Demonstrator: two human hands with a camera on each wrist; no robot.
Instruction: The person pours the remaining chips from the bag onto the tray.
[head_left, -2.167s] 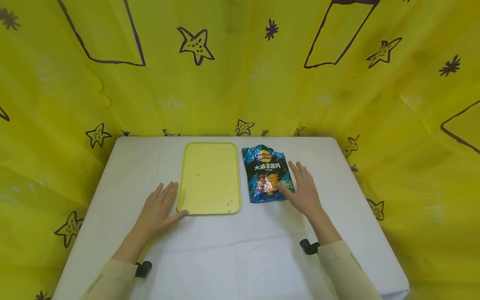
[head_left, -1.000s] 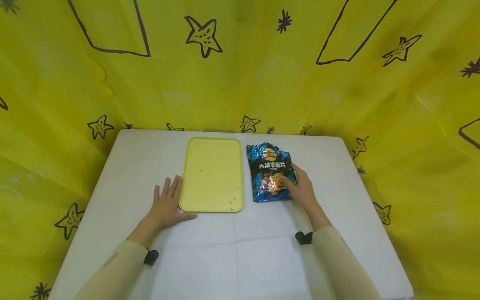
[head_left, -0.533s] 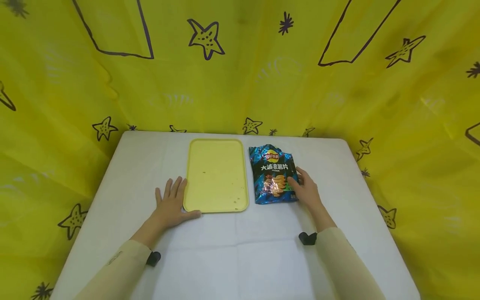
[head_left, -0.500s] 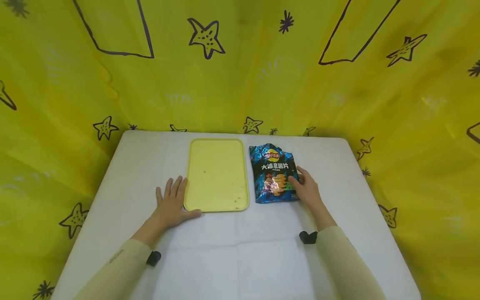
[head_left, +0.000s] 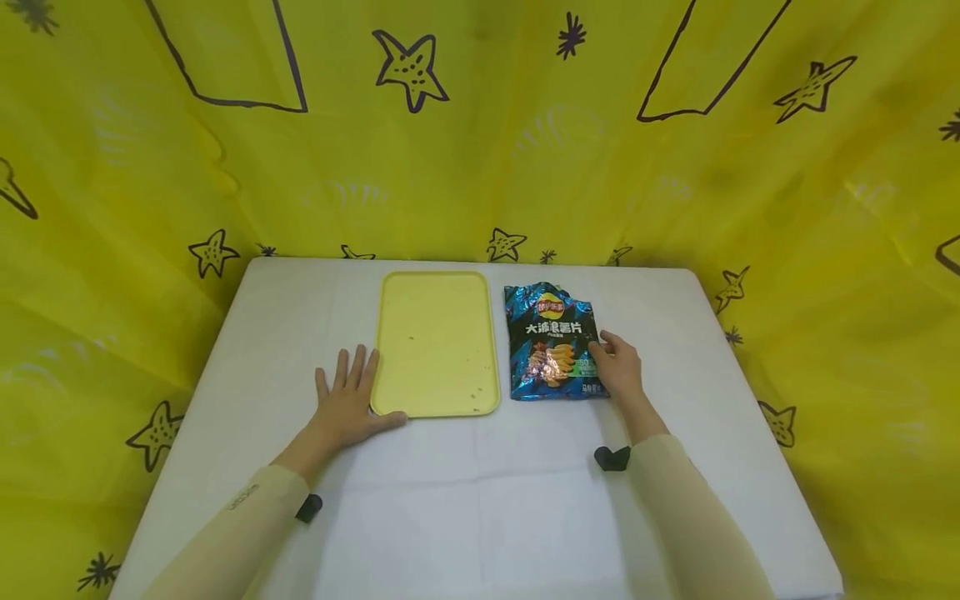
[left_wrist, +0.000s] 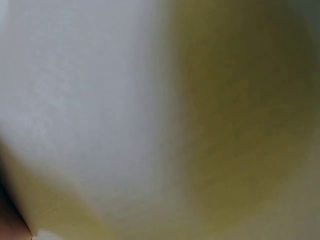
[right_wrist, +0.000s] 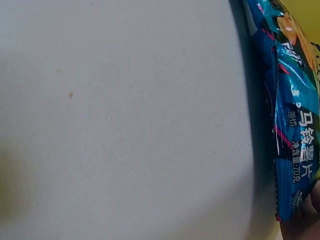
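Observation:
A blue and black foil bag of potato chips (head_left: 547,354) lies face up, its top edge crumpled. My right hand (head_left: 621,372) pinches its right edge, thumb on the front and the other fingers partly hidden behind. From the right wrist, the bag (right_wrist: 297,107) shows its lower seam and a shadow beneath, with fingers (right_wrist: 302,225) at its corner. A shallow yellow tray (head_left: 435,333) is left of the bag. Spread flat at the tray's lower left corner, my left hand (head_left: 348,410) touches its left side with a fingertip and its near edge with the thumb.
Both stand on a table with a white cloth (head_left: 480,508). Small dark specks show in the tray. A yellow curtain (head_left: 450,167) with drawn starfish surrounds the table's back and sides. The left wrist view is mostly blurred cloth and sleeve.
My right hand has gone from lying at the bag's front to pinching its right edge, and that side appears slightly raised. My left hand has come in against the tray's corner.

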